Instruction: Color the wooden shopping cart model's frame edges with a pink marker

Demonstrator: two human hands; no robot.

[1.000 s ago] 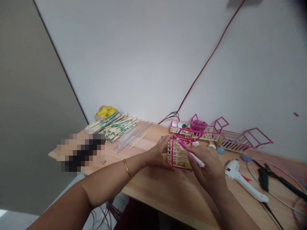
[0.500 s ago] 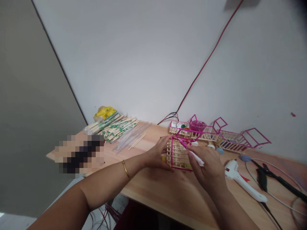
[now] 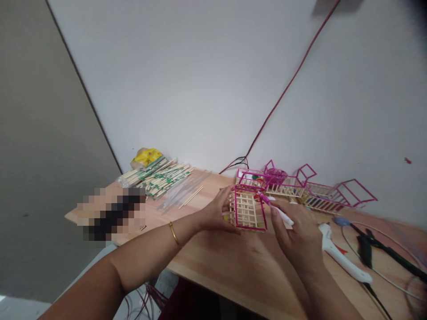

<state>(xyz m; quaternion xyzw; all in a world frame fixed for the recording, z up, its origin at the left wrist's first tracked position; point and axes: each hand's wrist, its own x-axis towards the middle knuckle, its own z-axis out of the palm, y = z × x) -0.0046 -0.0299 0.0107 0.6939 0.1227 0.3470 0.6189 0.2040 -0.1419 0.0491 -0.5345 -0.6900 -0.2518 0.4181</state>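
My left hand (image 3: 220,212) grips the left side of a small basket (image 3: 247,211) built of pale wooden sticks, its edges painted magenta. A magenta stick frame rises from the basket's far side. My right hand (image 3: 296,229) is closed around a paintbrush (image 3: 280,214) with a white handle and a magenta front end. The brush tip meets or nearly touches the basket's upper right edge; I cannot tell which. Behind the basket is a clear cup (image 3: 276,176) stained magenta inside.
Similar stick baskets (image 3: 322,200) line the wall. A white glue gun (image 3: 345,258) with cables lies at the right of the wooden table (image 3: 213,262). Bundled chopsticks (image 3: 163,180), two loose sticks (image 3: 191,197), clear glue sticks (image 3: 180,192) and a yellow bag (image 3: 147,158) lie at the left.
The basket has been tilted, so its top and frame show differently. My right hand has shifted slightly right with the paintbrush, whose tip moved along the edge. My left hand keeps its grip.
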